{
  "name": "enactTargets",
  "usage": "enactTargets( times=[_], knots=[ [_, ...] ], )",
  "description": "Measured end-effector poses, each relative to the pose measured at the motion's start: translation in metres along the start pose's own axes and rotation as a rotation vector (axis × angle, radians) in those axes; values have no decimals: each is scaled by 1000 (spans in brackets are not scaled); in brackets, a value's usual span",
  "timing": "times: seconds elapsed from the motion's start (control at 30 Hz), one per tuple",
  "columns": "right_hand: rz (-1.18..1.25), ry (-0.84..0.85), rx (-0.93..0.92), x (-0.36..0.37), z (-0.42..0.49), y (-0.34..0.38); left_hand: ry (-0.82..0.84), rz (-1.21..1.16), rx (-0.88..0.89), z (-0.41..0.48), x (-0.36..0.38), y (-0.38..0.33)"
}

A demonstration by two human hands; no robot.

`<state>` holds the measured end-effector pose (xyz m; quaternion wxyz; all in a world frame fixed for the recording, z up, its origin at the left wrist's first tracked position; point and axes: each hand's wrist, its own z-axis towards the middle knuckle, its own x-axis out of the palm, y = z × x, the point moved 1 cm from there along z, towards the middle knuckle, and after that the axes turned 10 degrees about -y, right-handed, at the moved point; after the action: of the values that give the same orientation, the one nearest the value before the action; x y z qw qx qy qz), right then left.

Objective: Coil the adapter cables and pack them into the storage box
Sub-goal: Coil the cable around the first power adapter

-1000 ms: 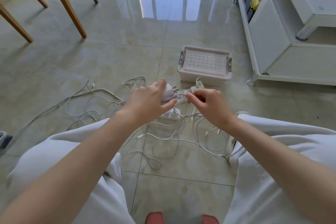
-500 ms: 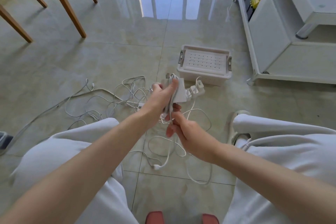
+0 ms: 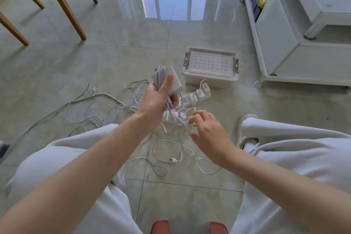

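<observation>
A: What is the left hand [image 3: 156,100] doing?

B: It is raised above the floor [image 3: 114,62] with the forearm stretched forward. The fingers are curled round the white adapter [image 3: 175,84], and the thumb lies straight up along the grey cord [image 3: 160,75] wound on it.

A: And the right hand [image 3: 209,133]?

B: It is lower and palm down, with the fingers spread and loosely bent, holding nothing. It hovers over the tangle of cables [image 3: 129,108] beside a power strip [image 3: 188,99]. I cannot tell whether the fingertips touch a cable.

A: Where is the storage box [image 3: 209,80]?

B: It is on the floor just beyond the tangle, with its lid [image 3: 210,61] on.
</observation>
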<state>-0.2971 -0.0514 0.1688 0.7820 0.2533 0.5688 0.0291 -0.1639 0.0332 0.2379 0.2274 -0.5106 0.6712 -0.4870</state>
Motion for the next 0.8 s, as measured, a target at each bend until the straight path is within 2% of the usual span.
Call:
enactTargets(
  times=[0.1, 0.2, 0.37, 0.5, 0.57, 0.8],
  knots=[
    [61, 210, 121, 3, 1, -10, -22, -53, -42, 0, -5, -7],
    [117, 310, 135, 3, -2, -9, -26, -94, -85, -5, -3, -8],
    [-107, 216, 13, 8, -5, -2, 2, -218, -153, -10, 0, -9],
    [-207, 142, -11, 13, 7, -5, 30, -277, -206, -14, 4, -9],
    [-279, 198, -1, 11, 13, -8, 45, -285, -213, -15, 4, -11],
    [-175, 500, 307, 17, 18, -46, 33, -335, -182, -8, -14, -22]
  ],
)
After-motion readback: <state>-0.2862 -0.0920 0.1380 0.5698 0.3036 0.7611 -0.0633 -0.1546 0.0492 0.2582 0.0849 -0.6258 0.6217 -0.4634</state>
